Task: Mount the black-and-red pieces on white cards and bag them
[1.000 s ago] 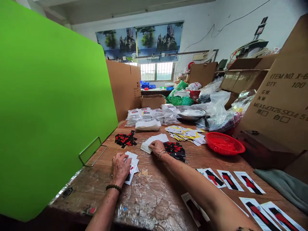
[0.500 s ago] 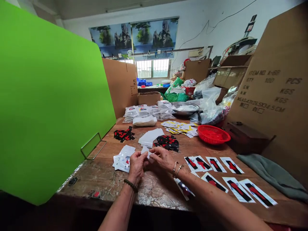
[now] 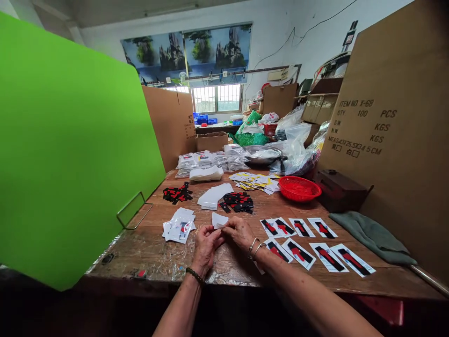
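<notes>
Both hands meet over the near middle of the table at a small white bag (image 3: 220, 220), thin and flat, its far end sticking up beyond my fingers. My left hand (image 3: 206, 245) pinches its near edge from the left. From the right, my right hand (image 3: 240, 234) is closed on the same edge; the fingertips partly hide it. Just beyond lies a fanned stack of white bags (image 3: 214, 196), with a pile of black-and-red pieces (image 3: 239, 202) beside it. Left of my hands, filled white packets (image 3: 179, 225) overlap in a loose heap.
White cards with black-and-red pieces (image 3: 328, 257) lie in rows at right. Farther back are yellow-and-white cards (image 3: 254, 181), a red basket (image 3: 299, 189), clear-bagged packs (image 3: 196, 161) and another black-and-red pile (image 3: 177, 193). A green panel (image 3: 77, 154) and wire handle (image 3: 135, 210) border the left.
My right hand has drawn a white bag from the stack toward me. My left hand has left the packet heap and joined it on the bag. The view has shifted right.
</notes>
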Tool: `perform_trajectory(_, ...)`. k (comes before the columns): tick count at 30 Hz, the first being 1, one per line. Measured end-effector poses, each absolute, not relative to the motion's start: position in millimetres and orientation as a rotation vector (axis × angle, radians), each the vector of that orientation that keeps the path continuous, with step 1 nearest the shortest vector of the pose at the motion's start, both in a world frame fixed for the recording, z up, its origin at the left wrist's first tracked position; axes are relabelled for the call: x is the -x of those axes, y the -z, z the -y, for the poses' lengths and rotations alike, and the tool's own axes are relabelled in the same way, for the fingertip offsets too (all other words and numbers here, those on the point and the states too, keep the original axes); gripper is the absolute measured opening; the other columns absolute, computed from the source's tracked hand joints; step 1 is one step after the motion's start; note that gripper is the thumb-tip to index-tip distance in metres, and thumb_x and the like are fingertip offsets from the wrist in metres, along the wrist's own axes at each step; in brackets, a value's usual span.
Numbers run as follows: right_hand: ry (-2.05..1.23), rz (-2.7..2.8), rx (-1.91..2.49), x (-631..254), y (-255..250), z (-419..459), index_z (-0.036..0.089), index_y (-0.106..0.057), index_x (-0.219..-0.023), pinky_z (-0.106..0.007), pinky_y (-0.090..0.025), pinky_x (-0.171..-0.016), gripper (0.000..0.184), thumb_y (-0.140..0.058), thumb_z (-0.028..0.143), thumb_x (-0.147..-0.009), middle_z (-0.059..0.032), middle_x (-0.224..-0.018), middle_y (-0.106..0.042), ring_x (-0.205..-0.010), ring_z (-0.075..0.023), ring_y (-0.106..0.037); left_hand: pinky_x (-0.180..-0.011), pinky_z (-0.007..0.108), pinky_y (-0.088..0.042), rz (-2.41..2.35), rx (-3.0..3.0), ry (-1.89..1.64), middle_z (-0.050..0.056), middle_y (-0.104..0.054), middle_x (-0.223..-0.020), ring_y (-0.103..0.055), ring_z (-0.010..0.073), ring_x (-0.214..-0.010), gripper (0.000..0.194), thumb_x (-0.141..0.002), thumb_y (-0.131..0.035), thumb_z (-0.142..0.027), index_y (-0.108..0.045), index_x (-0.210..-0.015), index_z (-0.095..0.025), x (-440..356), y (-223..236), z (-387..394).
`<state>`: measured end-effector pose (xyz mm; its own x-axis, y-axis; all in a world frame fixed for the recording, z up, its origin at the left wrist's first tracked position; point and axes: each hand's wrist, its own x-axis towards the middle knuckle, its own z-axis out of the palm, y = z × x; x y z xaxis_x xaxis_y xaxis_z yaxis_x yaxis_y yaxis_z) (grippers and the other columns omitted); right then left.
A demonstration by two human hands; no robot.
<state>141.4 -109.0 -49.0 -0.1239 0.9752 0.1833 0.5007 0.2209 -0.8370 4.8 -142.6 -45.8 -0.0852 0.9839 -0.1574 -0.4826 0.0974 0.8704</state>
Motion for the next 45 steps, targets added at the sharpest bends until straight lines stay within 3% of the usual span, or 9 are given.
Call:
perform_trajectory(6, -1.062, 1.627, 1.336, -143, 57, 103, 0.015, -0.063, -0.053, -0.02, -0.031, -0.042, 0.037, -0.063, 0.043, -0.077, 0.0029, -0.046, -0.052, -0.042, -0.0089, -0.045, -0.059, 0.024, -0.055, -1.052, -0.758, -1.463, -0.002, -0.062, -0.066, -0.063, 0.0114, -0.059, 0.044, -0.048, -0.087, -0.038, -0.058, -0.07, -0.013, -9, 58, 128)
perform_trajectory(10, -1.051, 1.44, 1.353, -149, 54, 90, 0.016, -0.066, -0.065, -0.02, -0.034, -0.038, 0.034, -0.06, 0.047, -0.077, 0.002, -0.052, -0.057, -0.04, -0.0099, -0.049, -0.065, 0.027, -0.055, -1.239, -0.891, -1.44, 0.001, -0.064, -0.069, -0.064, 0.0137, -0.064, 0.03, -0.06, -0.08, -0.035, -0.061, -0.069, -0.014, -5, 65, 111)
perform_trajectory(12, -0.971, 1.336, 1.356, -157, 48, 84, 0.016, -0.067, -0.075, -0.021, -0.039, -0.04, 0.034, -0.057, 0.048, -0.079, -0.0002, -0.062, -0.062, -0.045, -0.0124, -0.055, -0.07, 0.03, -0.055, -1.399, -1.02, -1.424, 0.004, -0.068, -0.079, -0.067, 0.0175, -0.074, 0.022, -0.066, -0.076, -0.027, -0.063, -0.08, -0.015, -4, 62, 106)
perform_trajectory(16, -0.817, 1.223, 1.311, -171, 32, 90, 0.018, -0.065, -0.084, -0.026, -0.049, -0.052, 0.029, -0.055, 0.045, -0.08, -0.0037, -0.078, -0.065, -0.06, -0.0161, -0.061, -0.086, 0.038, -0.052, -1.716, -1.347, -1.573, 0.011, -0.061, -0.115, -0.061, 0.0253, -0.106, 0.043, -0.063, -0.074, -0.018, -0.062, -0.105, -0.018, -8, 44, 113)
perform_trajectory(22, -0.381, 1.554, 1.088, -163, 26, 149, 0.021, -0.066, -0.072, -0.033, -0.046, -0.078, 0.014, -0.06, 0.029, -0.082, -0.0043, -0.082, -0.062, -0.084, -0.0193, -0.057, -0.067, 0.031, -0.051, -1.202, -1.149, -1.425, 0.008, -0.064, -0.091, -0.063, 0.0183, -0.073, 0.043, -0.074, -0.065, -0.051, -0.058, -0.098, -0.016, -21, 36, 166)
perform_trajectory(27, -0.416, 1.388, 1.195, -149, 41, 178, 0.021, -0.06, -0.064, -0.027, -0.041, -0.06, 0.02, -0.064, 0.03, -0.081, -0.0002, -0.068, -0.052, -0.066, -0.0156, -0.049, -0.078, 0.033, -0.05, -1.587, -1.226, -1.691, 0.006, -0.059, -0.098, -0.059, 0.0202, -0.088, 0.044, -0.063, -0.076, -0.042, -0.055, -0.095, -0.02, -14, 52, 204)
perform_trajectory(31, -0.577, 1.358, 1.202, -138, 49, 191, 0.021, -0.059, -0.06, -0.026, -0.039, -0.058, 0.021, -0.067, 0.031, -0.077, 0.0004, -0.066, -0.053, -0.063, -0.0148, -0.049, -0.073, 0.03, -0.051, -1.332, -1.202, -1.519, 0.005, -0.062, -0.084, -0.062, 0.0182, -0.079, 0.032, -0.069, -0.072, -0.042, -0.058, -0.087, -0.019, -12, 47, 218)
perform_trajectory(36, -0.831, 1.47, 1.087, -138, 37, 210, 0.021, -0.068, -0.071, -0.026, -0.042, -0.064, 0.017, -0.061, 0.031, -0.083, -0.002, -0.074, -0.063, -0.071, -0.0158, -0.056, -0.08, 0.031, -0.053, -1.106, -1.076, -1.457, 0.008, -0.071, -0.094, -0.067, 0.0209, -0.088, 0.036, -0.067, -0.076, -0.038, -0.064, -0.094, -0.018, -16, 30, 227)
perform_trajectory(45, -0.684, 1.487, 1.163, -144, 33, 208, 0.02, -0.062, -0.057, -0.024, -0.037, -0.059, 0.014, -0.068, 0.019, -0.07, 0.0007, -0.064, -0.058, -0.063, -0.0138, -0.053, -0.075, 0.029, -0.055, -1.169, -1.126, -1.441, 0.007, -0.072, -0.086, -0.068, 0.02, -0.079, 0.034, -0.064, -0.08, -0.036, -0.07, -0.09, -0.016, -19, 28, 233)
